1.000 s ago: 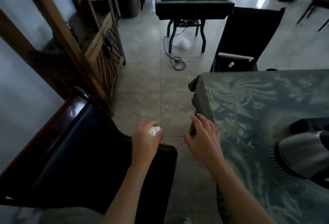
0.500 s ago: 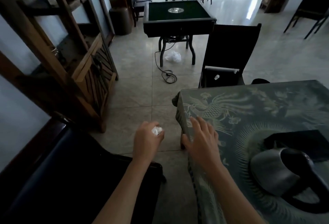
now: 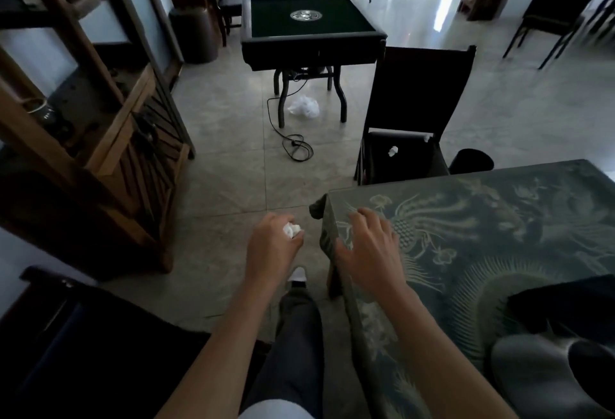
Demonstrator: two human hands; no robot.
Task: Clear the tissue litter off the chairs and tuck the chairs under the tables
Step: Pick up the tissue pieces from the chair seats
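Tissue in hand at the bench corner.
Left hand [image 3: 273, 245] grips a tissue wad [image 3: 292, 230]; right hand [image 3: 372, 245], fingers spread, rests on the bench [image 3: 482, 225] corner. Another tissue [image 3: 393, 151] lies on the chair [image 3: 412, 112] beyond the far edge.

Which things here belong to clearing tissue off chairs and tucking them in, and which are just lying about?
Part of the job:
left hand gripping a tissue ball
tissue scrap on the black chair
patterned table

Just lying about:
plastic bag
power cable
wooden shelf
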